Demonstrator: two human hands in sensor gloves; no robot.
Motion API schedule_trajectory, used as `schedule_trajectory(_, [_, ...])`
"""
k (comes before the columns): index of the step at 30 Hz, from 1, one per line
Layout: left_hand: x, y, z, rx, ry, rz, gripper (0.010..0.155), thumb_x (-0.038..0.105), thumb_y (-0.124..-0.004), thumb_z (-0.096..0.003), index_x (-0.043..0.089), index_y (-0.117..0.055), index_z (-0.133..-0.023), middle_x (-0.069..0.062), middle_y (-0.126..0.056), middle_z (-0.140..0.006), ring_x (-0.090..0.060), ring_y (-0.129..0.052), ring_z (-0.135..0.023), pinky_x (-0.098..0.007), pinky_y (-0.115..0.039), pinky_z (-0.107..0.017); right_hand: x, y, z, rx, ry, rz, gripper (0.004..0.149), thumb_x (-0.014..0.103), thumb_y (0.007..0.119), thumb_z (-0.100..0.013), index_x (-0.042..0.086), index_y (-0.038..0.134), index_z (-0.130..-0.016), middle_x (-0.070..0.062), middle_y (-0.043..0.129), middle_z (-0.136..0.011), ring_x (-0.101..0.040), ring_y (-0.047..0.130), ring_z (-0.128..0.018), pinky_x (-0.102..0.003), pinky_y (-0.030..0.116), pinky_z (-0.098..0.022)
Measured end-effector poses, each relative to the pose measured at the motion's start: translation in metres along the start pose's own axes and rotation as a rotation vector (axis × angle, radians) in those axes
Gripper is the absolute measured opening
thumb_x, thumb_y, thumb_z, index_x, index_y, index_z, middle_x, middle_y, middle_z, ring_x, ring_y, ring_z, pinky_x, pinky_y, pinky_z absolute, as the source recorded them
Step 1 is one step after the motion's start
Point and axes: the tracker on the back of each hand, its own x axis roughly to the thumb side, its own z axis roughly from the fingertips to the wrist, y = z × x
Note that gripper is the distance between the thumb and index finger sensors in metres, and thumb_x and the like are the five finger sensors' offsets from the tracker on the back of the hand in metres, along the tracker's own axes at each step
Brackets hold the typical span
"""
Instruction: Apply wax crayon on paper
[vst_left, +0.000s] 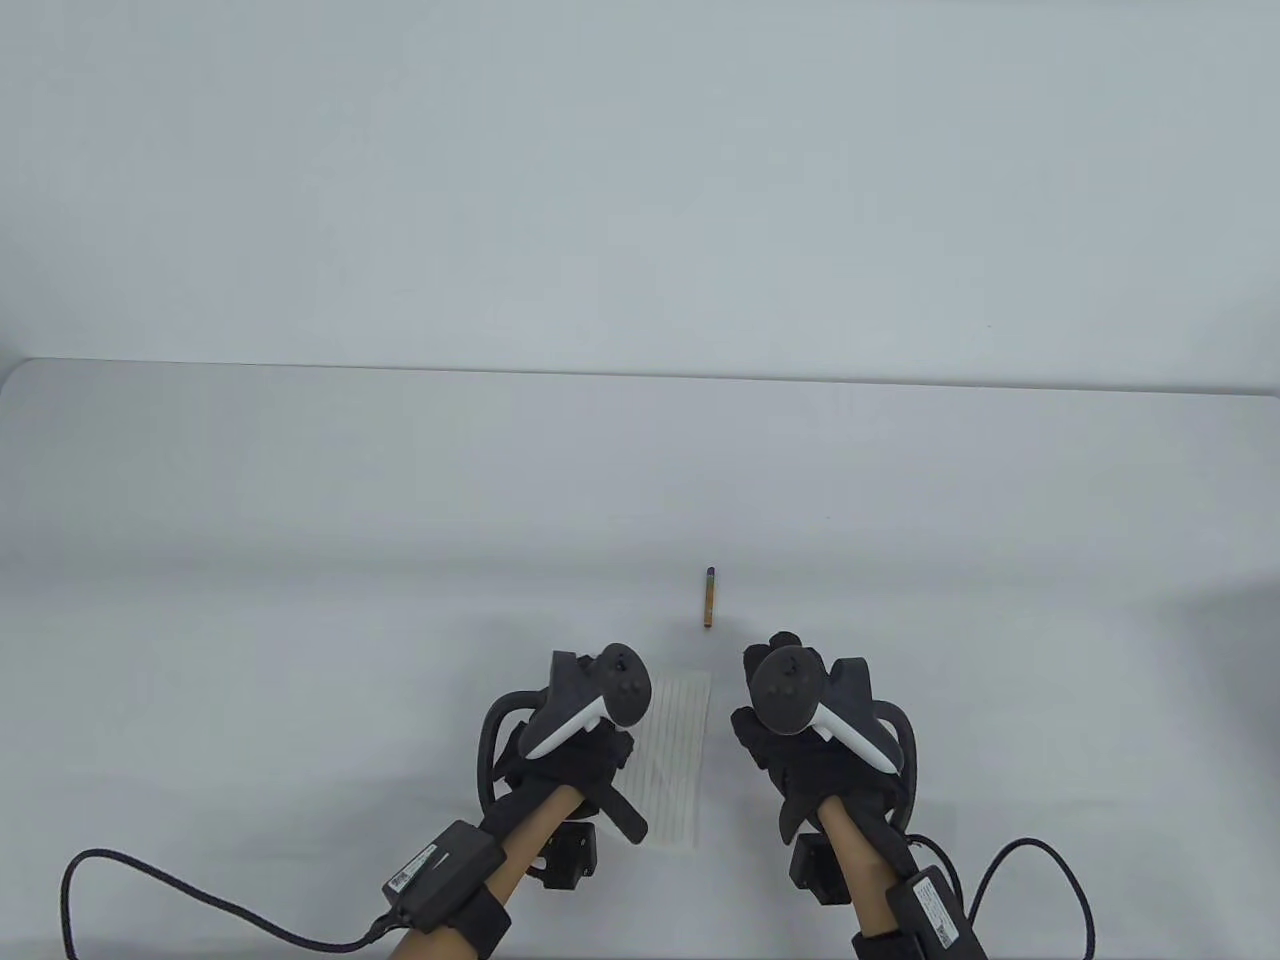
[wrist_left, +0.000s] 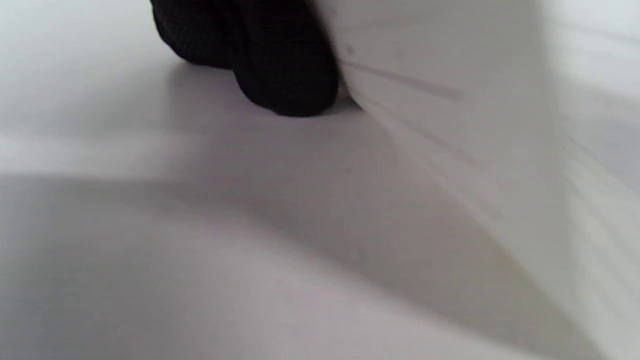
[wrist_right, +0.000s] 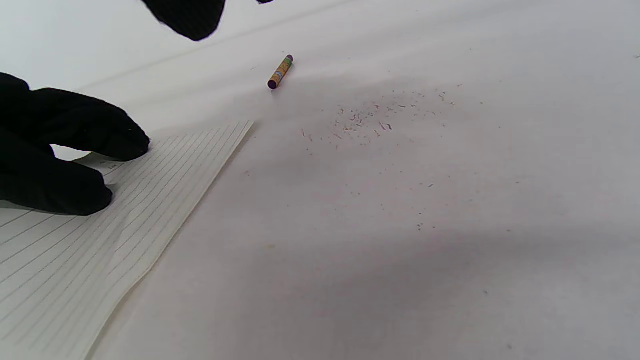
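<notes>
A short crayon (vst_left: 709, 598) with an orange wrapper and purple tip lies loose on the white table, just beyond both hands; it also shows in the right wrist view (wrist_right: 280, 72). A lined sheet of paper (vst_left: 680, 760) lies flat between the hands. My left hand (vst_left: 575, 760) rests on the paper's left part, and its gloved fingers (wrist_right: 75, 145) press on the sheet (wrist_right: 125, 225). My right hand (vst_left: 800, 740) is to the right of the paper, holds nothing, and is a little short of the crayon. In the left wrist view a fingertip (wrist_left: 285, 75) sits beside the blurred paper (wrist_left: 500, 125).
Small crayon crumbs (wrist_right: 370, 122) are scattered on the table (vst_left: 300, 600) right of the paper. Cables (vst_left: 200, 900) run from both wrists along the near edge. The table's far edge (vst_left: 640, 372) meets a plain wall.
</notes>
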Motion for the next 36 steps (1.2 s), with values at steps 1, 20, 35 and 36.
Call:
schedule_trajectory(1, [0.003, 0.000, 0.000, -0.002, 0.011, -0.032, 0.068, 0.036, -0.073, -0.0600, 0.017, -0.041, -0.117, -0.014, -0.037, -0.122, -0.014, -0.085, -0.065, -0.045, -0.061, -0.076, 0.000, 0.000, 0.000, 0.000, 0.001, 0.000, 0.068, 0.040, 0.059, -0.060, 0.018, 0.020, -0.111, -0.010, 0.005, -0.115, -0.035, 0.018, -0.106, -0.063, 0.027, -0.073])
schedule_trajectory(20, [-0.016, 0.000, -0.002, -0.095, -0.024, 0.019, 0.069, 0.046, -0.066, -0.0601, 0.026, -0.031, -0.116, -0.001, -0.021, -0.127, -0.036, -0.023, -0.120, -0.067, -0.012, -0.079, 0.004, 0.000, 0.000, 0.004, -0.017, 0.018, 0.068, 0.040, 0.058, -0.060, 0.018, 0.020, -0.111, -0.010, 0.005, -0.115, -0.035, 0.019, -0.106, -0.063, 0.028, -0.073])
schedule_trajectory(35, [-0.047, -0.013, -0.005, -0.234, -0.158, 0.195, 0.074, 0.043, -0.063, -0.0619, 0.036, -0.011, -0.114, 0.012, 0.003, -0.121, -0.021, 0.006, -0.114, -0.058, 0.000, -0.080, 0.011, -0.002, -0.058, -0.029, 0.122, -0.035, 0.069, 0.041, 0.061, -0.059, 0.015, 0.026, -0.112, -0.018, 0.030, -0.117, -0.038, 0.049, -0.104, -0.060, 0.046, -0.072])
schedule_trajectory(36, [-0.047, -0.013, -0.005, -0.233, -0.159, 0.196, 0.074, 0.042, -0.063, -0.0619, 0.036, -0.011, -0.114, 0.011, 0.003, -0.121, -0.021, 0.006, -0.114, -0.058, 0.001, -0.080, 0.014, -0.002, -0.067, -0.045, 0.141, -0.005, 0.069, 0.042, 0.062, -0.059, 0.014, 0.028, -0.112, -0.018, 0.038, -0.116, -0.037, 0.056, -0.101, -0.058, 0.051, -0.071])
